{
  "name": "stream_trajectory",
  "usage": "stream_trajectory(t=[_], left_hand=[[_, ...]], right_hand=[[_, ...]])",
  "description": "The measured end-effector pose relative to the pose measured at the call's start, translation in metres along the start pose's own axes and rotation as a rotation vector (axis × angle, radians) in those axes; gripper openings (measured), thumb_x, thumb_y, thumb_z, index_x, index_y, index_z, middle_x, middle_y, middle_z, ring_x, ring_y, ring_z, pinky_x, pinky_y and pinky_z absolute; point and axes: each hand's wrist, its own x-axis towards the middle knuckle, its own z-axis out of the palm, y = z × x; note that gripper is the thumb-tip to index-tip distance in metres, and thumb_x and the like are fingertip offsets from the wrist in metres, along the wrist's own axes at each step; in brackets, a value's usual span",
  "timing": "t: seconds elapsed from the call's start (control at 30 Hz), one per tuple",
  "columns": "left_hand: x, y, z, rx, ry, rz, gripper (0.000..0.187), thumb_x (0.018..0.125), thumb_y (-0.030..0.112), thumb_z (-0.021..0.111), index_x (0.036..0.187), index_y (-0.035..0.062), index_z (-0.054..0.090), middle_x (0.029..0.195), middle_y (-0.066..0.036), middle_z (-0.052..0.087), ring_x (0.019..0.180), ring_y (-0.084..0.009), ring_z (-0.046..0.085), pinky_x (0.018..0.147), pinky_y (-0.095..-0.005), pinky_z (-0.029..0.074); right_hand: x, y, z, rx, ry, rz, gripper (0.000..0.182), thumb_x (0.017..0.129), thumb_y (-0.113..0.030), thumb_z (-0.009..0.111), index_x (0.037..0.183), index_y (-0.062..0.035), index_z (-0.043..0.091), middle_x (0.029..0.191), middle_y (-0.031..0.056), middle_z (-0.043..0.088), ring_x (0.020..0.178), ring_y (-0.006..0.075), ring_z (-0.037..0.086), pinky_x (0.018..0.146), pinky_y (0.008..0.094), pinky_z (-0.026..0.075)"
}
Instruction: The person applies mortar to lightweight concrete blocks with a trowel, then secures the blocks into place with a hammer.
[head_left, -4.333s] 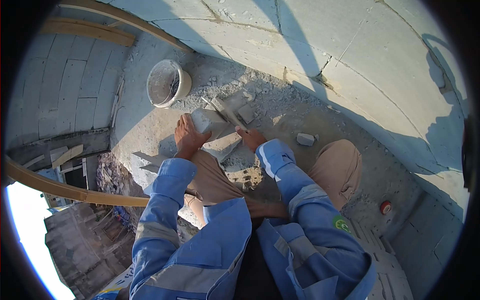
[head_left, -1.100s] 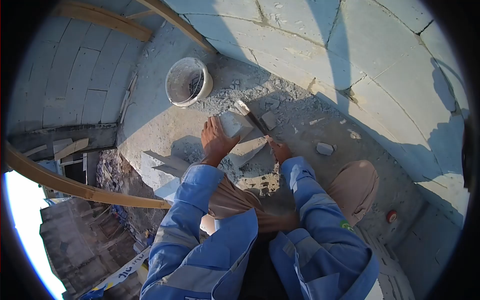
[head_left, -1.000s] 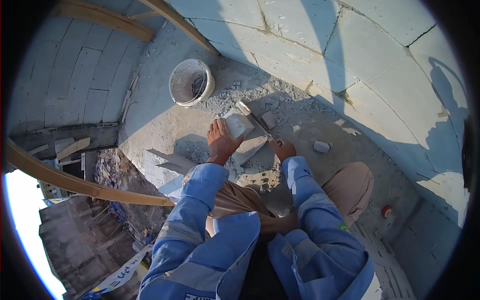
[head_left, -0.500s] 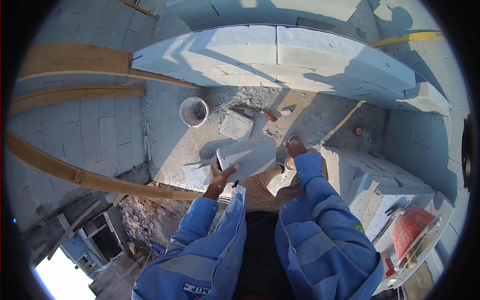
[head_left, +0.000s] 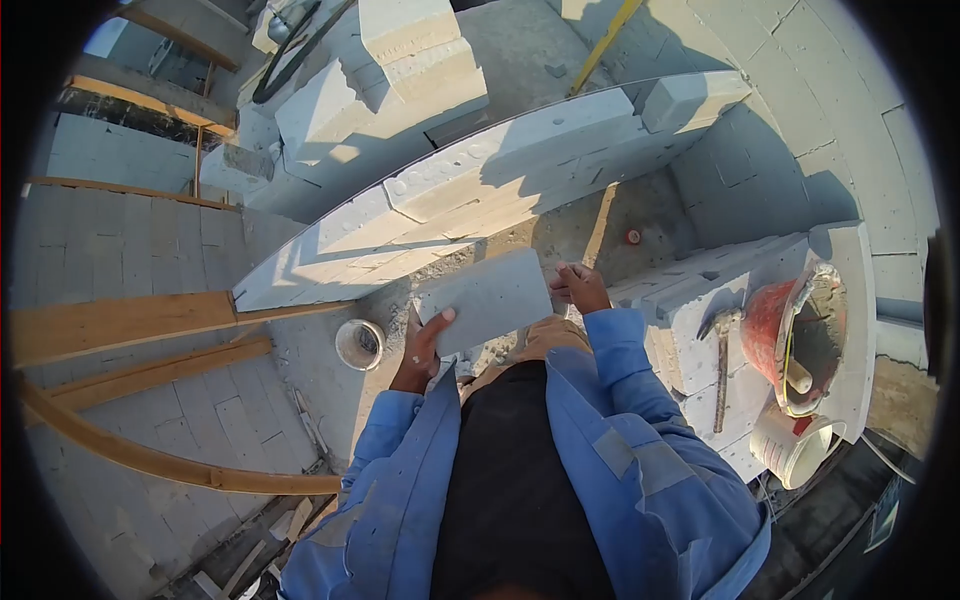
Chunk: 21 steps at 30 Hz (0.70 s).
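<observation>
A pale grey block [head_left: 485,300] is held in front of my body. My left hand [head_left: 425,345] grips its left end, with the thumb over the top face. Close to the block's right end is my right hand [head_left: 583,288], its fingers bent together; what they hold, if anything, is too small to name. Beyond the block runs a low wall of white blocks [head_left: 450,200] with a string along its top edge.
On the right, a hammer [head_left: 722,365], a red bucket [head_left: 770,320] and a white bucket [head_left: 780,445] stand by stacked blocks [head_left: 690,290]. Another bucket [head_left: 360,344] is on the floor at left. Wooden beams [head_left: 130,325] cross the left side.
The view has turned and shifted, so the wall appears slanted and the red bucket shows more fully. The block is now higher relative to my body, its broad face towards me.
</observation>
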Motion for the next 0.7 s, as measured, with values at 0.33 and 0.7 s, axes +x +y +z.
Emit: stream_trajectory(t=[0.33, 0.7], left_hand=[[0.154, 0.014, 0.178, 1.250, -0.116, 0.378, 0.076, 0.060, 0.038, 0.091, 0.111, -0.0018, 0.050, 0.107, -0.021, 0.060, 0.103, -0.0348, 0.062, 0.087, -0.0458, 0.051], [0.312, 0.025, 0.397, 1.389, -0.562, 0.669, 0.081, 0.058, 0.040, 0.089, 0.117, -0.0008, 0.052, 0.116, -0.021, 0.058, 0.112, -0.0383, 0.059, 0.095, -0.0469, 0.049]], right_hand=[[-0.036, 0.004, -0.073, 0.219, 0.245, 0.132, 0.044, 0.098, -0.040, 0.063, 0.096, 0.0034, 0.065, 0.081, 0.0101, 0.069, 0.066, 0.0158, 0.067, 0.058, 0.0258, 0.050], [-0.036, 0.000, -0.075, 0.545, 0.705, 0.160, 0.045, 0.097, -0.043, 0.064, 0.111, -0.0003, 0.063, 0.092, 0.0110, 0.071, 0.075, 0.0173, 0.070, 0.063, 0.0278, 0.053]])
